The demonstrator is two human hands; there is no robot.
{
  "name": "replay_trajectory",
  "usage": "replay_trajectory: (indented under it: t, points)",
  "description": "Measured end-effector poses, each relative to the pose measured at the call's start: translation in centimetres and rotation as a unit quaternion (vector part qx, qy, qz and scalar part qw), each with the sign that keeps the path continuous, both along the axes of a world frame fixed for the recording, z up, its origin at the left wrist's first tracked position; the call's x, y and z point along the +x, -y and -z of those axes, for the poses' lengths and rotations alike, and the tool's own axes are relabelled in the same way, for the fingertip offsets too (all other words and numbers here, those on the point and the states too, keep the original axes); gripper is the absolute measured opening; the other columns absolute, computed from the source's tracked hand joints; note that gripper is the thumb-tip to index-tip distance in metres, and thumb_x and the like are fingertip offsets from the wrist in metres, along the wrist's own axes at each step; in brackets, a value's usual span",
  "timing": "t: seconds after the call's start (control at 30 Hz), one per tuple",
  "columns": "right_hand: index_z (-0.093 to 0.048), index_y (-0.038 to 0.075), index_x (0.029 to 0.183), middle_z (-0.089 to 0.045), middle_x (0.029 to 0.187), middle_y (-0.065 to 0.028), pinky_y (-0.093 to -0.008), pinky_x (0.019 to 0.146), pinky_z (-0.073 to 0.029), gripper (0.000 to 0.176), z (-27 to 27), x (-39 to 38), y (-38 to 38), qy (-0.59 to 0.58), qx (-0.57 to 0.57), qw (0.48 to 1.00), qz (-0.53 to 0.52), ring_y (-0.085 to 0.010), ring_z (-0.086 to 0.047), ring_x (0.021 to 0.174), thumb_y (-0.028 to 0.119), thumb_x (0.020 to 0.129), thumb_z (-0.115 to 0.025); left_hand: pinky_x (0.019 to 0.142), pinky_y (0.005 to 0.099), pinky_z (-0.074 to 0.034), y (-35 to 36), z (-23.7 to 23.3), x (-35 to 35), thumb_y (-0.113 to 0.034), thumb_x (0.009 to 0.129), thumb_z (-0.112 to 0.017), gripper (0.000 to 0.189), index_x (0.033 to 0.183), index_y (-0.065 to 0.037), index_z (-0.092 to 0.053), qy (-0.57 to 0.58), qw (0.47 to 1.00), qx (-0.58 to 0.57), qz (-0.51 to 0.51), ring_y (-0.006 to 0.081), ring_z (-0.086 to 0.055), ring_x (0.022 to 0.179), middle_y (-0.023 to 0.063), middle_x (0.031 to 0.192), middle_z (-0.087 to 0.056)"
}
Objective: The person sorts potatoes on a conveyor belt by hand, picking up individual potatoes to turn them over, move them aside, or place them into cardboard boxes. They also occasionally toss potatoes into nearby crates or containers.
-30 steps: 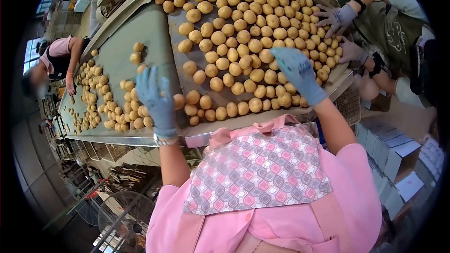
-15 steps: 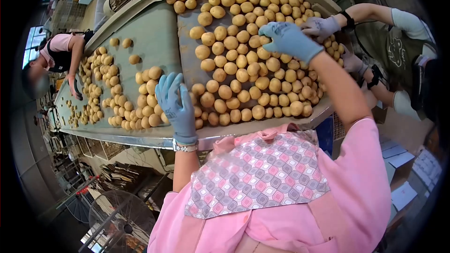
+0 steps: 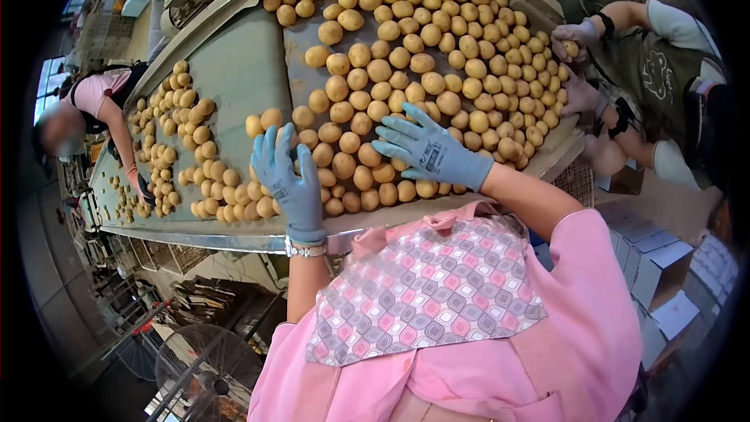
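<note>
Many yellow-brown potatoes (image 3: 379, 71) lie on the sorting table, packed densely toward the right. My left hand (image 3: 289, 184), in a blue glove with a watch at the wrist, rests by potatoes near the table's front edge, its fingers apart. Over the potatoes at the middle is my right hand (image 3: 430, 150), also gloved in blue, palm down with fingers spread. Neither hand visibly grips a potato; what lies beneath the palms is hidden.
A co-worker's gloved hand (image 3: 576, 39) holds a potato at the right end, with another gloved hand below it. At the far left another person reaches over the green belt (image 3: 242, 70). Cardboard boxes (image 3: 656, 266) and a fan (image 3: 207, 367) stand below.
My right hand has moved left and toward me, its fingers now spread. Potatoes near my hands have shifted. The right co-worker's hand has drawn back to the right with a potato.
</note>
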State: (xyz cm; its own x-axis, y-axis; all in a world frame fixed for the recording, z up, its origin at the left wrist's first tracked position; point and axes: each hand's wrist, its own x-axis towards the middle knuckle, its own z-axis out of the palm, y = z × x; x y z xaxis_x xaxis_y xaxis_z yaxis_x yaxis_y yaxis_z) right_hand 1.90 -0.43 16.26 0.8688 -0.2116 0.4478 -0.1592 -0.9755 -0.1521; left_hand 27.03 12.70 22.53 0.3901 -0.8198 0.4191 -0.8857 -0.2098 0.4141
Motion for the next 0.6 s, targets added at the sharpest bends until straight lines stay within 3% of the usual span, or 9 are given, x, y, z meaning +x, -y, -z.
replay_trajectory:
  t: [0.1, 0.13, 0.2, 0.3, 0.5, 0.53, 0.6]
  points:
    - [-0.069, 0.016, 0.126, -0.068, 0.142, -0.0072, -0.0473, 0.111, -0.050, 0.038, 0.8, 0.2, 0.4, 0.047, 0.139, 0.989, 0.008, -0.0280, -0.066, 0.128, 0.031, 0.093, -0.076, 0.125, 0.0550, -0.032, -0.3, -0.1, 0.6, -0.014, 0.099, -0.069, 0.039, 0.138, -0.008, -0.070, 0.026, 0.999, 0.023, -0.004, 0.0402, -0.048, 0.147, 0.0163, 0.149, -0.061]
    - [-0.071, 0.013, 0.121, -0.073, 0.131, -0.0074, -0.0440, 0.105, -0.054, 0.029, -0.4, 0.2, 1.1, 0.104, 0.165, 0.979, 0.065, -0.0272, -0.069, 0.119, 0.024, 0.094, -0.074, 0.125, 0.0536, -0.033, -0.3, -0.3, 0.5, -0.015, 0.100, -0.069, 0.040, 0.139, -0.009, -0.070, 0.032, 0.999, 0.022, -0.001, 0.0389, -0.048, 0.148, 0.0156, 0.151, -0.061]
    - [-0.073, 0.011, 0.121, -0.076, 0.119, -0.0069, -0.0414, 0.096, -0.056, 0.026, -1.5, -1.2, 4.2, 0.072, 0.113, 0.986, 0.099, -0.0264, -0.072, 0.109, 0.018, 0.095, -0.071, 0.125, 0.0525, -0.033, -0.4, -0.6, 0.6, -0.015, 0.102, -0.068, 0.040, 0.141, -0.011, -0.070, 0.034, 0.999, 0.022, -0.002, 0.0369, -0.046, 0.148, 0.0149, 0.152, -0.060]
    - [-0.073, 0.011, 0.122, -0.075, 0.112, -0.0053, -0.0410, 0.089, -0.057, 0.028, -0.3, -2.9, 6.8, 0.059, 0.122, 0.977, 0.165, -0.0248, -0.072, 0.101, 0.013, 0.094, -0.070, 0.124, 0.0527, -0.034, -0.6, -1.3, 0.8, -0.013, 0.102, -0.067, 0.040, 0.141, -0.010, -0.070, 0.041, 0.999, 0.011, 0.009, 0.0372, -0.048, 0.147, 0.0149, 0.152, -0.060]
    - [-0.073, 0.013, 0.123, -0.075, 0.112, -0.0048, -0.0386, 0.086, -0.056, 0.029, -1.2, -1.2, 4.8, 0.067, 0.103, 0.980, 0.157, -0.0233, -0.072, 0.103, 0.013, 0.094, -0.070, 0.125, 0.0529, -0.032, -0.5, -2.1, 1.1, -0.010, 0.101, -0.064, 0.036, 0.136, -0.007, -0.073, 0.041, 0.999, -0.020, 0.005, 0.0367, -0.052, 0.145, 0.0141, 0.146, -0.065]
    - [-0.073, 0.013, 0.124, -0.075, 0.113, -0.0051, -0.0386, 0.086, -0.056, 0.028, -0.3, 0.1, 5.1, 0.077, 0.077, 0.978, 0.180, -0.0234, -0.072, 0.104, 0.018, 0.097, -0.070, 0.125, 0.0527, -0.033, -0.4, -2.2, 1.0, -0.008, 0.101, -0.064, 0.035, 0.134, -0.006, -0.073, 0.048, 0.998, -0.027, 0.012, 0.0366, -0.053, 0.144, 0.0140, 0.144, -0.066]
    - [-0.073, 0.013, 0.121, -0.076, 0.113, -0.0058, -0.0392, 0.086, -0.057, 0.024, 0.9, 2.7, 5.4, -0.056, 0.112, 0.963, 0.239, -0.0237, -0.073, 0.104, 0.022, 0.099, -0.070, 0.125, 0.0522, -0.034, -0.5, -2.5, 0.8, -0.005, 0.100, -0.063, 0.033, 0.131, -0.004, -0.074, 0.062, 0.997, -0.041, 0.025, 0.0365, -0.055, 0.142, 0.0138, 0.139, -0.069]
